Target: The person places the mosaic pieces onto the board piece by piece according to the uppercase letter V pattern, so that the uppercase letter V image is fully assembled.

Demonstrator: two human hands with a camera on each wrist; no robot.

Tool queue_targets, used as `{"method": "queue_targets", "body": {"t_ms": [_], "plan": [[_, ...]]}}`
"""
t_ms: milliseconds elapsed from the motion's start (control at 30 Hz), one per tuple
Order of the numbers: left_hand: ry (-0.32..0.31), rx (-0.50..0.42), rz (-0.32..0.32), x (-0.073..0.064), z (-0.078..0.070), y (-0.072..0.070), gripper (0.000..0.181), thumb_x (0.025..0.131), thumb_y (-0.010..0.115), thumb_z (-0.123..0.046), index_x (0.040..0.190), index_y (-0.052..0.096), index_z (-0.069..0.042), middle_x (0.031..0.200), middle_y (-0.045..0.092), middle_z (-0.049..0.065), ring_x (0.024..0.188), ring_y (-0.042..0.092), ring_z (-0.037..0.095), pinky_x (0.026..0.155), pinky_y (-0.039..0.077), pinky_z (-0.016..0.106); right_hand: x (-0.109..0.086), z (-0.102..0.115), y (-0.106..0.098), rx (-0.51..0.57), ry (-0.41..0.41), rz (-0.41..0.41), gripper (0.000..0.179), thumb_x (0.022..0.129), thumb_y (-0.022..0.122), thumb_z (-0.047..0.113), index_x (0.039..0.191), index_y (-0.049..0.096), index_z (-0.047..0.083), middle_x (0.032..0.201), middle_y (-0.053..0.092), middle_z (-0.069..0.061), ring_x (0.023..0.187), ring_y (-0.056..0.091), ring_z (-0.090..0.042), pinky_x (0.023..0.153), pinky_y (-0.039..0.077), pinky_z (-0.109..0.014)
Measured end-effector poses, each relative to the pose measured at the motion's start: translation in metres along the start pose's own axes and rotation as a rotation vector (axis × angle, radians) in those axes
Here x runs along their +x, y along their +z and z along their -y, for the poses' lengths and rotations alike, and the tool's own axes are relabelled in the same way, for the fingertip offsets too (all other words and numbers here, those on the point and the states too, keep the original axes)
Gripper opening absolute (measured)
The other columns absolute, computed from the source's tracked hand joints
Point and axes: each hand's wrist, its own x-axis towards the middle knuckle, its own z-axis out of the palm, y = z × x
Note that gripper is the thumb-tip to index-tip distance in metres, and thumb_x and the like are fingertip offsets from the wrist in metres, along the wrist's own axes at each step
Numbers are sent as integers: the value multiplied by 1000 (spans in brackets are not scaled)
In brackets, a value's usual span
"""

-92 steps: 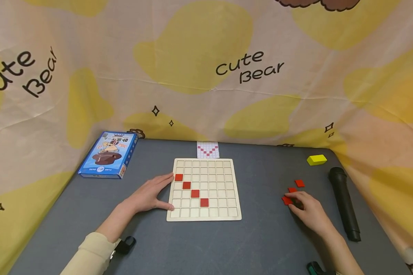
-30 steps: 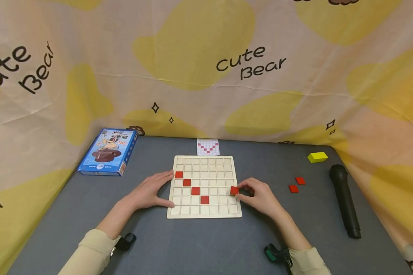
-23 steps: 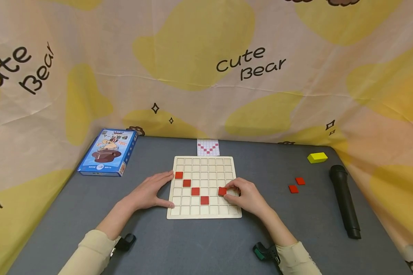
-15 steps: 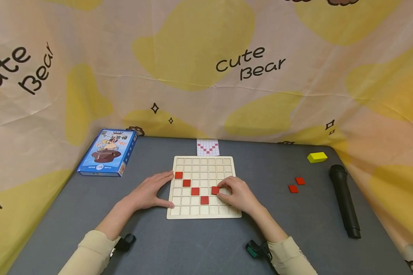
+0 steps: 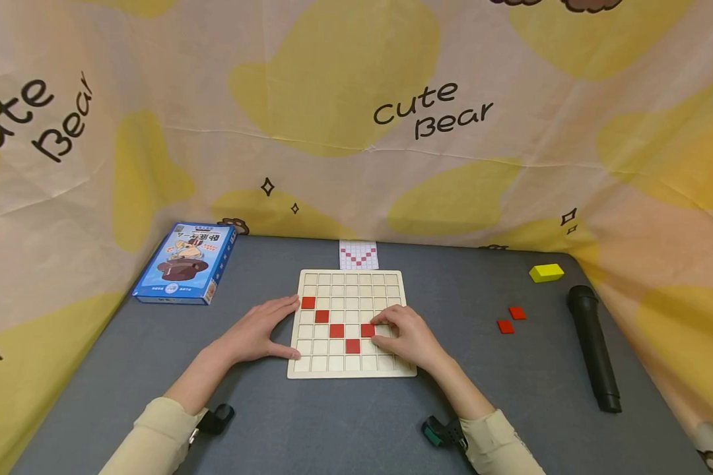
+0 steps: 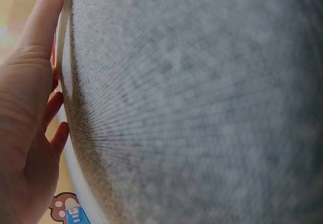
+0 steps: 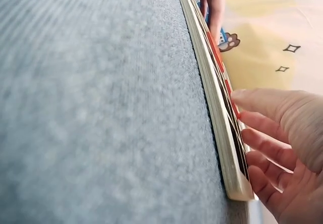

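Observation:
A pale wooden grid board (image 5: 352,363) lies in the middle of the table. Several red square tiles (image 5: 322,316) step diagonally down across its cells from the left. My right hand (image 5: 412,338) pinches another red tile (image 5: 366,330) between thumb and forefinger, at a cell up and right of the lowest one in the row. In the right wrist view, the right hand's (image 7: 282,143) fingertips are at the board's surface. My left hand (image 5: 255,335) touches the board's left edge with thumb and fingers spread; the left wrist view shows its thumb (image 6: 38,30) along that edge.
Two loose red tiles (image 5: 506,326) lie to the right, near a yellow block (image 5: 546,273) and a black microphone (image 5: 594,349). Behind the board is a small pattern card (image 5: 358,254) with a red V. A blue box (image 5: 184,264) sits at the back left, before a printed cloth (image 5: 333,198).
My right hand has picked up a red tile from the right side, carried it left over the board and brought it down at a cell. The left hand has stayed at the edge.

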Motion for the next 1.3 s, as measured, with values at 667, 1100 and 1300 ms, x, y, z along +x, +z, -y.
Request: {"method": "queue_targets", "body": {"t_ms": [667, 1100, 1300], "plan": [[-20, 5, 0, -2, 0, -1, 109, 68, 73, -70, 150, 39, -7, 155, 35, 10, 140, 32, 33, 108, 26, 60, -40, -53, -48, 13, 177, -181, 22, 84, 78, 15, 105, 74, 16, 94, 65, 0, 79, 57, -14, 68, 49, -30], [-27, 6, 9, -1, 0, 0, 109, 68, 73, -70, 150, 38, -7, 156, 34, 9, 140, 32, 34, 108, 25, 61, -81, -96, -100, -130, 243, -259, 22, 87, 75, 14, 108, 73, 9, 92, 65, -4, 77, 54, -16, 66, 45, -29], [-24, 4, 13, 1, -1, 0, 109, 68, 73, -71, 150, 38, -8, 156, 34, 9, 140, 32, 33, 109, 25, 60, -95, -108, -116, -204, 250, -292, 22, 86, 73, 9, 108, 72, 7, 93, 65, -5, 76, 56, -16, 68, 45, -34]]}}
